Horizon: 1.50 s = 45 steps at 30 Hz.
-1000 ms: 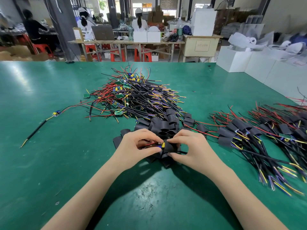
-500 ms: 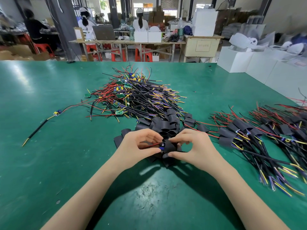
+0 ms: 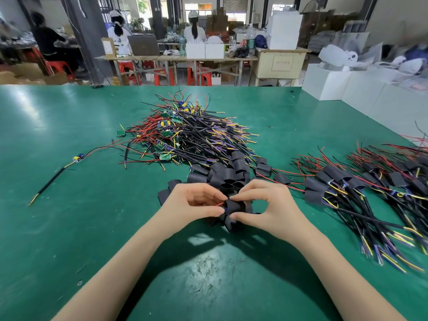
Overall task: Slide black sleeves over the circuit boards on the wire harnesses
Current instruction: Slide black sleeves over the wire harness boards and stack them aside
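Green counter, matte, scuffed near the body. Beyond the fingers: big tangled pile of unsleeved harnesses, thin red, black, yellow and purple wires with small bare green circuit boards showing; lots left to do. Right of the fingers: fanned bundles of sleeved harnesses, boards already covered by black tube; a fair share looks done, roughly less than half by eye. Just beyond and under the fingers: heap of loose black sleeves, short soft flattened tubes, dull finish, some gaping oval. Far left of the fingers: one stray harness, board bare, lying alone.

Left hand fingers curled narrow, pinching the red wire end of the harness in work. Right hand thumb and forefinger pinch a black sleeve between both hands, touching the left fingertips. Board hidden, likely mostly inside the sleeve; a blue bit peeks at the sleeve mouth. This piece looks nearly seated.
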Each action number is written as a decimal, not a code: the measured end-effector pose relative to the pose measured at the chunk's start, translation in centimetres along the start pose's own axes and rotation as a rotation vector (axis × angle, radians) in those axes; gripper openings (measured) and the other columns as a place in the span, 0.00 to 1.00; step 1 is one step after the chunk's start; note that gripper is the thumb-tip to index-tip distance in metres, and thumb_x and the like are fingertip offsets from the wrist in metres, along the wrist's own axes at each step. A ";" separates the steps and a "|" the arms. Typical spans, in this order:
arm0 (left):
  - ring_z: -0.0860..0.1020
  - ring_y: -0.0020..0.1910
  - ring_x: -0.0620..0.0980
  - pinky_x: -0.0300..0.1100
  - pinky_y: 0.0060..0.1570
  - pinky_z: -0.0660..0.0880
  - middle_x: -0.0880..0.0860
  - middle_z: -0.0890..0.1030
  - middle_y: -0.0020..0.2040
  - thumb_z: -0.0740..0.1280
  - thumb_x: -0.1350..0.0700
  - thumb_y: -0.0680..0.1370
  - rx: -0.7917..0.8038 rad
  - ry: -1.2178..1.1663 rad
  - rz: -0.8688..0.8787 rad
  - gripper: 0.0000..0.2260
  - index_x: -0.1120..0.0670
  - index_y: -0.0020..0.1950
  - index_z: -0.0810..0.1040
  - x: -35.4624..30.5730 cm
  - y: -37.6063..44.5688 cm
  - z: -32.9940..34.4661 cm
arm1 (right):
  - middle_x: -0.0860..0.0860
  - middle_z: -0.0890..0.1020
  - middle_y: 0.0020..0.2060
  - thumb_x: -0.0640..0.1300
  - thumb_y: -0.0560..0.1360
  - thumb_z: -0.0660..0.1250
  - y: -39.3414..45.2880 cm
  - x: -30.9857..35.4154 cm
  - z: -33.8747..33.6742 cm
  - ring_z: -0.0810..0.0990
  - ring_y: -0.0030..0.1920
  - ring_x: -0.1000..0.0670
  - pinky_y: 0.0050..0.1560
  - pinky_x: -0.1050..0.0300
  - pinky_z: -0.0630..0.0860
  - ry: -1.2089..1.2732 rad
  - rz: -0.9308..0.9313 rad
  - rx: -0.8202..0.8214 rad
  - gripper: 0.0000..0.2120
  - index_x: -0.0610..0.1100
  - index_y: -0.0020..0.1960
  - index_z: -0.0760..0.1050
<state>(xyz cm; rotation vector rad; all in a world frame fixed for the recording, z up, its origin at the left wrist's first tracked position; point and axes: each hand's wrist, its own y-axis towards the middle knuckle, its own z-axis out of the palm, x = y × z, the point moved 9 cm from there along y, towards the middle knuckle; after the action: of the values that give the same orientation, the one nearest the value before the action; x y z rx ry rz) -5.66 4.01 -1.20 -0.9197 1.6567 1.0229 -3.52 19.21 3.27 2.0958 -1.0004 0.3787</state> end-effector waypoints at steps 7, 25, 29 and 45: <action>0.82 0.40 0.46 0.36 0.45 0.77 0.53 0.85 0.42 0.75 0.67 0.70 0.015 -0.016 -0.014 0.09 0.54 0.45 0.83 0.2 -0.1 0.3 | 0.54 0.81 0.39 0.45 0.63 0.80 -0.2 0.4 0.7 0.77 0.37 0.58 0.42 0.62 0.74 0.008 -0.005 0.058 0.12 0.48 0.46 0.85; 0.78 0.44 0.45 0.35 0.47 0.75 0.51 0.84 0.47 0.68 0.66 0.76 -0.246 0.068 0.052 0.05 0.59 0.49 0.82 -0.3 0.3 -2.8 | 0.41 0.77 0.51 0.45 0.68 0.75 -3.7 -10.5 -10.4 0.70 0.56 0.38 0.47 0.49 0.73 -0.734 0.712 -0.254 0.16 0.41 0.54 0.81; 0.79 0.45 0.45 0.34 0.48 0.75 0.52 0.84 0.47 0.69 0.67 0.76 -0.318 0.191 0.070 0.07 0.55 0.48 0.82 -0.5 0.6 -4.2 | 0.44 0.79 0.49 0.45 0.68 0.76 -1.4 -7.2 -7.1 0.75 0.54 0.41 0.54 0.56 0.68 -0.499 0.397 -0.272 0.16 0.43 0.54 0.82; 0.67 0.68 0.58 0.51 0.61 0.67 0.56 0.68 0.70 0.62 0.64 0.76 -0.169 1.614 -0.207 0.24 0.57 0.72 0.65 4.4 9.7 -13.5 | 0.50 0.77 0.56 0.39 0.73 0.68 -0.6 -3.9 2.3 0.74 0.55 0.46 0.57 0.51 0.73 -0.316 0.069 0.180 0.14 0.46 0.58 0.80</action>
<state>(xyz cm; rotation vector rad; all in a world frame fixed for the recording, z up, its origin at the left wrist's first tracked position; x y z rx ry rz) -20.03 -5.37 -0.66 -2.2907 2.5769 0.0789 -5.77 19.77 -0.70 2.3367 -1.2631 0.1786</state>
